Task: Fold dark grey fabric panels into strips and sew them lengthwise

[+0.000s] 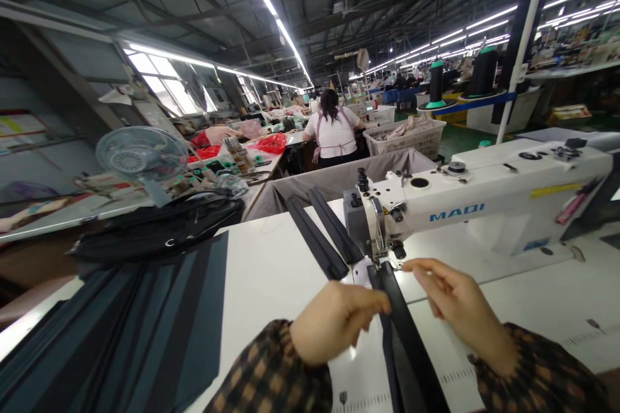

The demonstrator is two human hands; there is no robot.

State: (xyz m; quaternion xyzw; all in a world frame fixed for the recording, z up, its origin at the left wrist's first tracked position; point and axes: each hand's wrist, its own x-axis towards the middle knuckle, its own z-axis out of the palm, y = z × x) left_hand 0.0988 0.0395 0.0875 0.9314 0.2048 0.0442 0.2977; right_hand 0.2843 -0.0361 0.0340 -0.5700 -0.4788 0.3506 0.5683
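Note:
A long black fabric strip [411,348] runs from the front edge of the table up to the needle area of a white sewing machine [436,200]. Over the strip's left side, my left hand [341,319] is closed, its curled fingers pinching at the strip; the exact grip is partly hidden. My right hand [458,300] is to the right of the strip, index finger stretched towards the presser foot [380,261], nothing visible in its fingers. Behind the needle, two more dark strips [317,239] lie on the white table [264,271].
Dark blue-green fabric panels [188,316] are stacked at left, with a black bundle [165,226] behind. Beyond stand a fan [140,155], a grey cloth-lined bin [300,181], a plastic basket [411,142] and a seated co-worker [334,129]. Thread cones [436,84] stand at right.

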